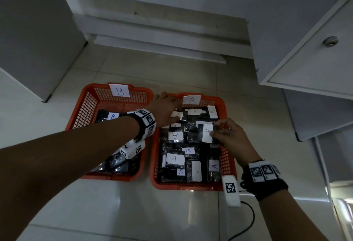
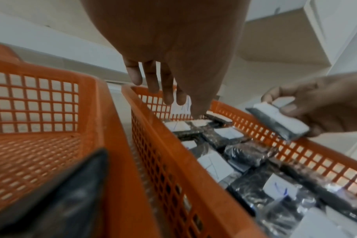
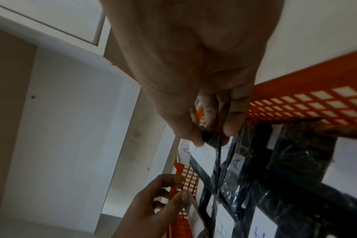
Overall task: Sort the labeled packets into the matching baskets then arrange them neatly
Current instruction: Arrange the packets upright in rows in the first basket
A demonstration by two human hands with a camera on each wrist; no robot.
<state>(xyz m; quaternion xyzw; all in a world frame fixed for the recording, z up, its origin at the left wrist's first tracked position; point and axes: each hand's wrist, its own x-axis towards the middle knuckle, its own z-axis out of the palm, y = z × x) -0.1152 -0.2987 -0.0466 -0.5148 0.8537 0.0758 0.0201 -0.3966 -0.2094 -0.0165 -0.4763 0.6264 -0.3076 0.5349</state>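
Note:
Two orange mesh baskets stand side by side. Basket B (image 1: 89, 107) on the left holds a few dark packets, one labeled B (image 1: 112, 116). Basket A (image 1: 227, 156) on the right is packed with several dark packets with white A labels. My left hand (image 1: 177, 111) reaches across to basket A's far left corner, where its thumb and fingers hold a tilted packet (image 1: 176, 115). My right hand (image 1: 212, 132) pinches another A packet (image 1: 207, 133) by its edge, lifted above the basket's right half. The left wrist view shows that packet (image 2: 279, 124) raised over the basket wall (image 2: 163, 161).
White cabinets surround the tiled surface, with a drawer and round knob (image 1: 330, 41) overhanging at the right. A low white ledge (image 1: 160, 47) lies behind the baskets. A black cable (image 1: 250, 219) curls near my right wrist.

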